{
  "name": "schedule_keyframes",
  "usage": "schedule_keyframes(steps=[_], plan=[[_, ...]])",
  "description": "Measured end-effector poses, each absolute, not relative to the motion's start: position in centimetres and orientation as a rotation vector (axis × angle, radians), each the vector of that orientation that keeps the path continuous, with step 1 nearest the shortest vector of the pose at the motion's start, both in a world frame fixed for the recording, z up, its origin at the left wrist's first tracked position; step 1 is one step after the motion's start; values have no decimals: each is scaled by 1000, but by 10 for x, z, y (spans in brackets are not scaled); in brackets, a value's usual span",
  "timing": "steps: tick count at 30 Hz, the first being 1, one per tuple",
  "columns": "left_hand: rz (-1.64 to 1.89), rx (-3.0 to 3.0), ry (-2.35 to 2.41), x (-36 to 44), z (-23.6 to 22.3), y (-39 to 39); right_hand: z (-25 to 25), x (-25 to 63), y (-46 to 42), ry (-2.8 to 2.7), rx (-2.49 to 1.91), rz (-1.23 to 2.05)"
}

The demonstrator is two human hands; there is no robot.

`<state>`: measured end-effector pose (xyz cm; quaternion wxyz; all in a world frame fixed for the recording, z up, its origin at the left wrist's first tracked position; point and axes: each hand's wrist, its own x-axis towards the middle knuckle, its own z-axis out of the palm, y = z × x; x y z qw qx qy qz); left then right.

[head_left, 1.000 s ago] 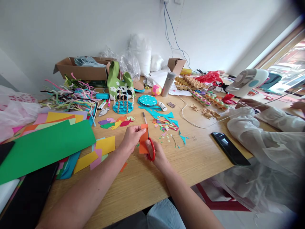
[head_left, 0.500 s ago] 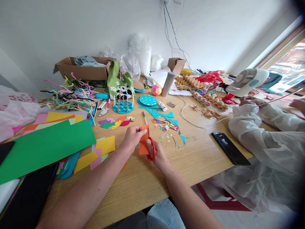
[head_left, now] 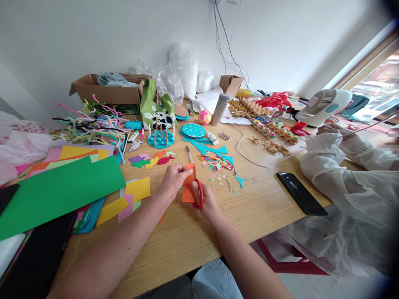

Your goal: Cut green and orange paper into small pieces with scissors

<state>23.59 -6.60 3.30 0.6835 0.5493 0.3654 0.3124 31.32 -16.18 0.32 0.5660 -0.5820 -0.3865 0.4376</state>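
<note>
My left hand [head_left: 173,180] pinches the top edge of a small orange paper piece [head_left: 188,187] above the wooden table [head_left: 199,232]. My right hand [head_left: 208,202] has its fingers through the red handles of a pair of scissors [head_left: 196,189]. The blades point away from me along the paper's right edge. Small coloured paper scraps [head_left: 218,164] lie just beyond the hands.
A large green sheet [head_left: 59,192] and yellow and pink papers [head_left: 137,190] lie at the left. A black phone [head_left: 301,193] rests at the right, beside a person in white sleeves [head_left: 336,166]. Pipe cleaners [head_left: 93,122], cardboard boxes [head_left: 106,89], a metal bottle [head_left: 219,109] and a fan [head_left: 324,106] stand further back.
My hands and the orange paper have stayed almost still, with the scissors shifting slightly along the paper. The person at the right drew their hands back towards the right.
</note>
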Motion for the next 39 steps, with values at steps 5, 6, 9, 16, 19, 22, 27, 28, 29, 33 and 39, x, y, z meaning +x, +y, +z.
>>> schedule_keyframes(steps=[5,6,9,16,19,22,27,28,29,33,39], plan=[[670,1243,825,235,34,-69,7,312,-162,-906,-1389,1003],[672,1247,828,235,34,-69,7,312,-162,-907,-1392,1002],[687,1256,827,236,33,-68,6,312,-162,-916,-1411,986],[668,1254,812,236,33,-68,4,314,-162,-928,-1416,969],[646,1252,803,237,33,-69,3,315,-162,-948,-1431,934],[635,1246,802,237,32,-69,3,315,-161,-941,-1430,919],[634,1240,790,237,33,-70,4,313,-160,-902,-1390,922],[632,1240,788,237,33,-70,4,313,-160,-892,-1384,920],[630,1239,788,236,34,-70,4,313,-160,-884,-1380,914],[614,1225,787,236,35,-69,7,314,-161,-802,-1401,882],[673,1142,838,233,30,-56,13,334,-163,-436,-1217,583]])
